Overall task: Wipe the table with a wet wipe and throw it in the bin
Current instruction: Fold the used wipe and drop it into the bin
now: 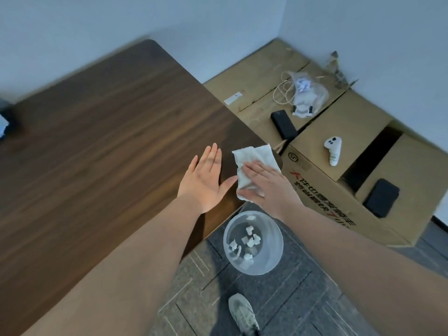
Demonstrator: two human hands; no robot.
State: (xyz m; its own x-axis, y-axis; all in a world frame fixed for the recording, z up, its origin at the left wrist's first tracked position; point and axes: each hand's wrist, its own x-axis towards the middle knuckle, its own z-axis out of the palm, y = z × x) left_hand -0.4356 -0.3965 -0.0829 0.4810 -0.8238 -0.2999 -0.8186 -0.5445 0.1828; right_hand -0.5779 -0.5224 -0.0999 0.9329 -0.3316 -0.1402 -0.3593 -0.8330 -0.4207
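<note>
A white wet wipe lies spread at the near right corner of the dark wooden table. My right hand presses flat on the wipe's near half, fingers together, palm down. My left hand rests flat on the table just left of the wipe, fingers apart and holding nothing. On the floor below the table corner stands a clear plastic bin with several crumpled white wipes inside.
Cardboard boxes fill the corner to the right, carrying a white controller, two black devices, a plastic bag and a cable. A dark blue object sits at the table's far left edge. My shoe is on grey carpet.
</note>
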